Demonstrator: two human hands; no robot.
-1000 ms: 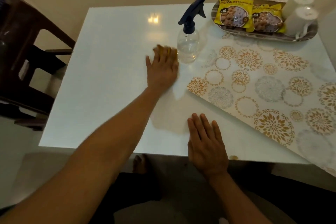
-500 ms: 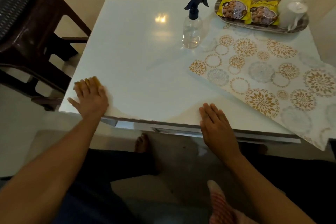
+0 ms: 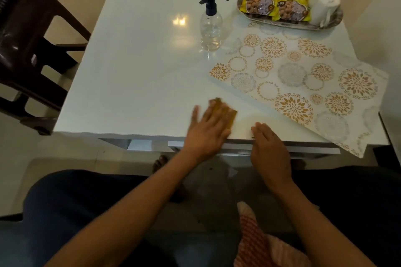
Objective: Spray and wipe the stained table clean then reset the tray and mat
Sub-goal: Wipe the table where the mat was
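My left hand (image 3: 208,130) lies flat on a yellow-brown wiping cloth (image 3: 225,110) near the front edge of the white table (image 3: 134,71); the cloth shows past my fingertips. Just to its right, my right hand (image 3: 269,147) rests flat and empty on the table's front edge. A clear spray bottle (image 3: 211,21) with a dark blue trigger stands upright at the back centre. The floral mat (image 3: 303,78) lies skewed over the right side, one corner hanging off the front edge. The tray (image 3: 334,23) sits at the back right.
Two yellow snack packets (image 3: 275,4) and two white cups (image 3: 324,0) lie in the tray. A dark brown chair (image 3: 28,50) stands left of the table. A red-striped cloth (image 3: 258,243) lies on my lap. A wall runs behind the table.
My left hand swept the cloth from beside the bottle to the front left corner, then right along the front edge to beside my right hand. My right hand stayed at the front edge.
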